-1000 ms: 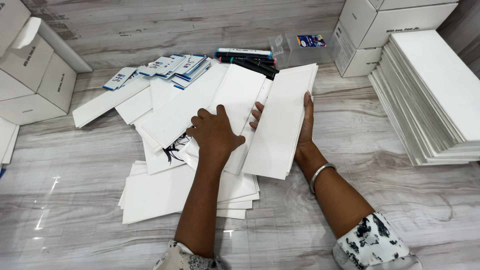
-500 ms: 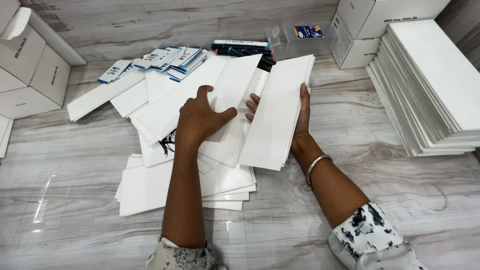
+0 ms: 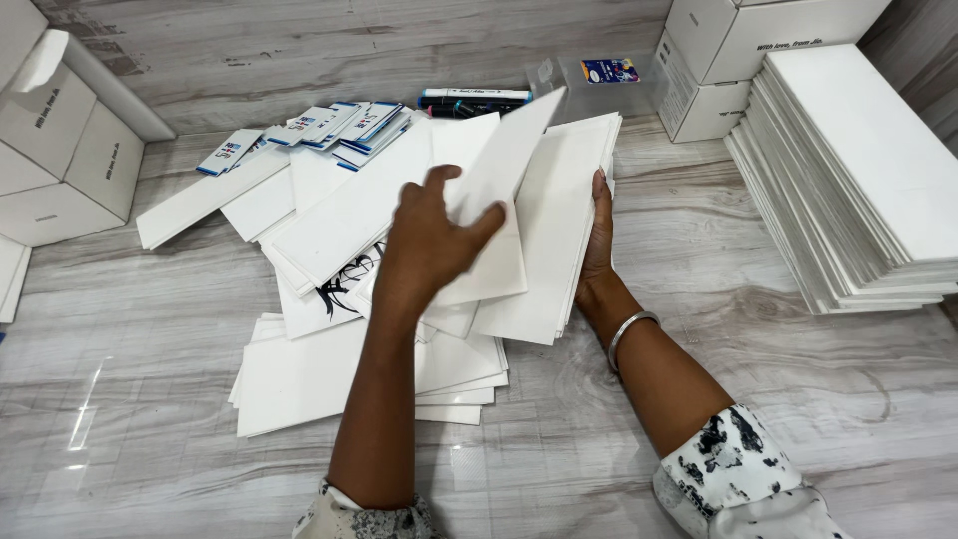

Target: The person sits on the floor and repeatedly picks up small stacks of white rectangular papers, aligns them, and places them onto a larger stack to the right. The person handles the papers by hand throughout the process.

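Observation:
My left hand point(image 3: 434, 245) pinches one long white card point(image 3: 499, 200) and holds it lifted and tilted above a loose spread of white cards point(image 3: 329, 225). My right hand point(image 3: 599, 235) grips the right edge of a thick stack of the same white cards point(image 3: 554, 240), held slanted on the floor. One card in the spread shows a black ink drawing point(image 3: 344, 282). A flatter pile of white sheets point(image 3: 299, 379) lies under my left forearm.
Black markers point(image 3: 474, 100) and small blue-and-white cards point(image 3: 339, 125) lie at the back. A clear plastic box point(image 3: 599, 80) sits behind them. A tall slanted stack of white boards point(image 3: 858, 170) stands at right, white cartons point(image 3: 758, 40) behind it and more cartons point(image 3: 60, 150) at left.
My left hand has taken hold of one white card and raised it up and to the right, off the spread. My right hand kept its grip on the stack.

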